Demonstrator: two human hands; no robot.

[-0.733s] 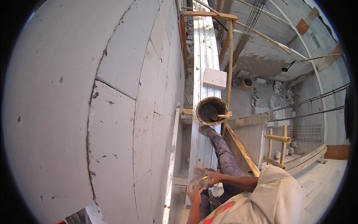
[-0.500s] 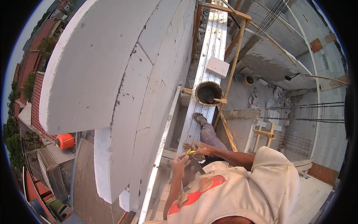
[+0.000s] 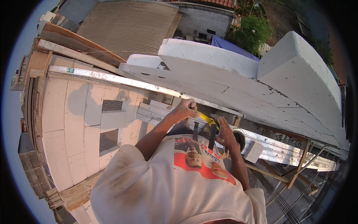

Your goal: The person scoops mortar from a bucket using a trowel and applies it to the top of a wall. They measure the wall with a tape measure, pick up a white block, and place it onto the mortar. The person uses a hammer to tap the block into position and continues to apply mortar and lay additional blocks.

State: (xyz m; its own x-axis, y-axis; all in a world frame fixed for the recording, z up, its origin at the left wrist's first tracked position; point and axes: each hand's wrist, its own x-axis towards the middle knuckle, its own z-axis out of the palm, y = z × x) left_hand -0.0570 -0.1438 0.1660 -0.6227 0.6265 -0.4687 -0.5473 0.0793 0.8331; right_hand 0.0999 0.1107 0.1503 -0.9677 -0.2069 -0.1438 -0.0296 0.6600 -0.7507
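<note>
A yellow tape measure blade (image 3: 203, 117) stretches a short way between my two hands, in front of my chest. My left hand (image 3: 185, 109) is closed, pinching the blade's free end. Against my right hand (image 3: 225, 131) sits the tape's dark case, its fingers wrapped round it and hiding most of it. Just beyond both hands runs a long, pale metal straightedge (image 3: 149, 87), beside a wall of white lightweight blocks (image 3: 220, 82). Two dark straps hang over my shirt below the tape.
Ribbed metal planks (image 3: 276, 149) lie at the right, with a bucket (image 3: 239, 139), partly hidden by my right hand, and a loose white block (image 3: 254, 152). Wooden poles (image 3: 298, 168) cross there. A block wall with two openings (image 3: 76, 130) stands left; a corrugated roof (image 3: 130, 28) lies beyond.
My view has turned left, so the block wall now lies ahead and to the right. My hands have moved apart, and more of the yellow blade shows between them.
</note>
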